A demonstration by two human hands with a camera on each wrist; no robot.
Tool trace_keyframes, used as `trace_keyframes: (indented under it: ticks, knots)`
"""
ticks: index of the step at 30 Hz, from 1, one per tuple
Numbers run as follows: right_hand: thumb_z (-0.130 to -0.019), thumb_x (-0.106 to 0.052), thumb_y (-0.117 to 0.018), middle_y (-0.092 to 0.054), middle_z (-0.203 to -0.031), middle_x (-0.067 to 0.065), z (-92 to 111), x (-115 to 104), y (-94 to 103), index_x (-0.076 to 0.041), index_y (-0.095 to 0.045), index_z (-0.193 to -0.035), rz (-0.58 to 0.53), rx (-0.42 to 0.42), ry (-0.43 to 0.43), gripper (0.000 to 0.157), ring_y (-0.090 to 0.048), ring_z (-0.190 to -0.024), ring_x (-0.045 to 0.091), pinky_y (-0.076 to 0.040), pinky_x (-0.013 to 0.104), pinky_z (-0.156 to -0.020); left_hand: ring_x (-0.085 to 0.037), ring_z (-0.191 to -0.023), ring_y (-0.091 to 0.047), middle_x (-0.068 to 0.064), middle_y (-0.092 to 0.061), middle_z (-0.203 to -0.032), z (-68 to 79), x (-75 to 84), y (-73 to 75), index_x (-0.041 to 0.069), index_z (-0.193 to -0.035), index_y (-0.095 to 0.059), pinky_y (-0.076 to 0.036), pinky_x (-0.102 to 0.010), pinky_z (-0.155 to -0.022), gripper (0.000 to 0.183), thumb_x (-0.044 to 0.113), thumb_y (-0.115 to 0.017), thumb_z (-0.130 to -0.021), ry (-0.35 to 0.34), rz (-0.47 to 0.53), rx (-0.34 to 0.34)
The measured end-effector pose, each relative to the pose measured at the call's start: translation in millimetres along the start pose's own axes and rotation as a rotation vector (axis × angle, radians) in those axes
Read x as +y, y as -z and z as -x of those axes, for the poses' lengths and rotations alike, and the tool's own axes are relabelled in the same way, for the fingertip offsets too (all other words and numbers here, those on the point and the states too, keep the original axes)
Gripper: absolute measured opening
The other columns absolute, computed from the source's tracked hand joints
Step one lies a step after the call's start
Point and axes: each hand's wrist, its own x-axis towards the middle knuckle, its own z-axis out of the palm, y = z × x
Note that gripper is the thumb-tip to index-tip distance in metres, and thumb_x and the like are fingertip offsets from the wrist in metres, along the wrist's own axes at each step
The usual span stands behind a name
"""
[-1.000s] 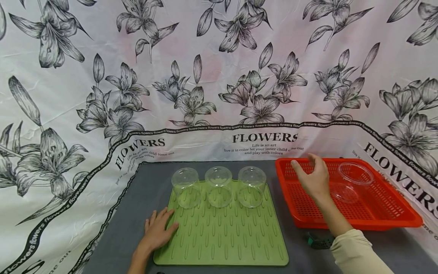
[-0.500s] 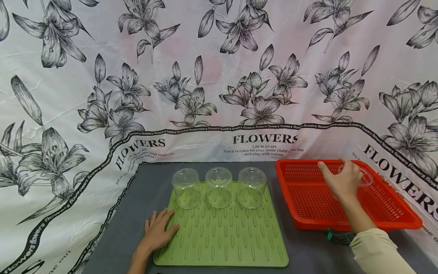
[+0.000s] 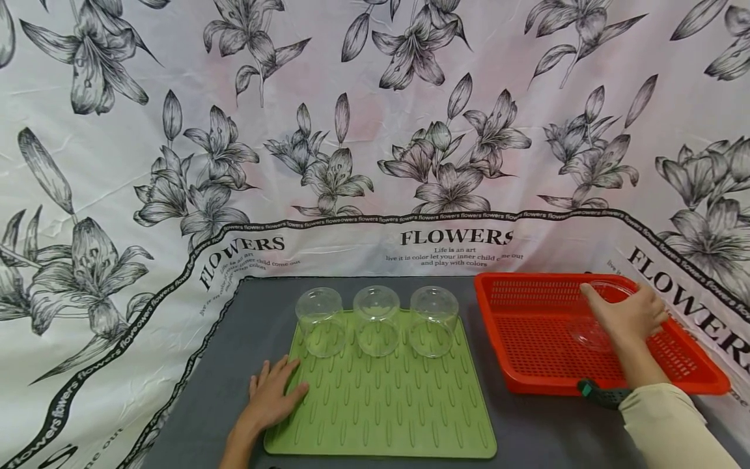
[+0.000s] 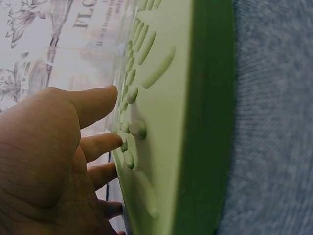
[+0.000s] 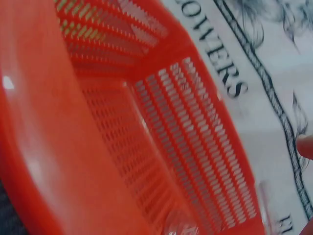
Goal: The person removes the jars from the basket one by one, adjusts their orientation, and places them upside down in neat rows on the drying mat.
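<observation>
On the left edge of the green ridged mat (image 3: 381, 404), my left hand (image 3: 271, 394) rests with its fingers spread. The left wrist view shows its thumb and fingertips at the mat's ridged surface. Three clear plastic cups (image 3: 319, 322) (image 3: 377, 322) (image 3: 433, 322) stand in a row along the mat's far edge. Over the red basket (image 3: 504, 371), my right hand (image 3: 629, 319) is spread about the rim of another clear cup (image 3: 588, 333). Its thumb lies on the rim's left side, and its fingers reach to the right, partly hiding the cup. No firm grip shows.
The basket stands on the grey table (image 3: 222, 365), to the right of the mat. A dark wrist strap with a green part (image 3: 603, 394) sits below the right wrist. Behind the table hangs a flower-printed cloth (image 3: 351, 163).
My right hand has moved rightward across the basket, up to the clear cup there. The left hand and the cups on the mat have stayed in place.
</observation>
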Motion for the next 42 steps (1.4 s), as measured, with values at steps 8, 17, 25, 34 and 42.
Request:
trace_keyframes:
  ticks: [8, 17, 25, 34, 42]
  knots:
    - [-0.086, -0.071, -0.059, 0.004, -0.161, 0.041, -8, 16, 10.8, 0.009, 0.009, -0.157, 0.02, -0.124, -0.155, 0.127, -0.004, -0.147, 0.058, -0.009, 0.074, -0.121, -0.063, -0.15, 0.0, -0.032, -0.026, -0.163, 3.6, 7.4, 3.7, 0.003, -0.152, -0.046, 0.003, -0.084, -0.111, 0.065, 0.04, -0.062, -0.1, -0.019, 0.014, 0.009]
    - [-0.084, -0.073, -0.06, 0.013, -0.162, 0.038, -14, 18, 12.7, 0.008, 0.019, -0.155, -0.045, -0.227, -0.24, 0.133, 0.004, -0.15, 0.058, -0.016, 0.07, -0.122, -0.062, -0.15, 0.001, -0.032, -0.025, -0.163, 1.2, 4.0, 2.7, 0.005, -0.153, -0.045, 0.002, -0.084, -0.111, 0.066, 0.043, -0.061, -0.101, -0.009, -0.008, -0.001]
    - [-0.087, -0.069, -0.06, 0.017, -0.16, 0.04, -20, 22, 10.5, 0.01, 0.022, -0.153, 0.014, -0.284, -0.247, 0.131, 0.006, -0.149, 0.061, -0.017, 0.072, -0.12, -0.062, -0.15, 0.001, -0.031, -0.025, -0.163, 0.5, 3.5, 4.5, 0.006, -0.153, -0.045, 0.003, -0.083, -0.111, 0.066, 0.044, -0.06, -0.101, -0.003, -0.001, -0.014]
    - [-0.091, -0.061, -0.059, 0.012, -0.161, 0.041, -19, 28, 8.4, 0.003, 0.014, -0.158, -0.033, -0.3, -0.226, 0.118, 0.006, -0.149, 0.061, -0.018, 0.075, -0.118, -0.062, -0.15, 0.001, -0.03, -0.026, -0.164, 1.3, 1.4, 1.6, 0.006, -0.153, -0.045, 0.003, -0.083, -0.111, 0.066, 0.044, -0.06, -0.101, -0.005, -0.003, -0.014]
    - [-0.092, -0.055, -0.062, 0.015, -0.164, 0.034, -20, 30, 5.0, 0.001, 0.013, -0.159, -0.112, -0.275, -0.212, 0.115, 0.014, -0.151, 0.058, -0.013, 0.074, -0.12, -0.062, -0.15, 0.0, -0.031, -0.026, -0.163, 1.4, -0.4, 2.3, 0.005, -0.152, -0.046, 0.003, -0.083, -0.111, 0.066, 0.044, -0.061, -0.1, -0.01, 0.005, -0.004]
